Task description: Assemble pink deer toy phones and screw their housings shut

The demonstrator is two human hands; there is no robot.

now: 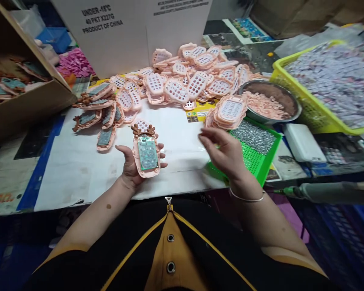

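My left hand (130,163) cradles a pink toy phone shell (145,151) with brown antlers and a green circuit board facing up. My right hand (226,151) hovers just right of it, over the near left corner of a green tray (261,161) of small silver screws (255,135); its fingers are loosely curled and slightly blurred, and whether they pinch anything cannot be made out. A stack of pink keypad fronts (229,111) lies just beyond the right hand.
A heap of pink shells (185,79) covers the back of the white sheet (79,161). Assembled pieces with boards (98,109) lie left. A metal bowl (286,99) holds pink bits, a yellow basket (318,117) stands right, a cardboard box (24,109) left.
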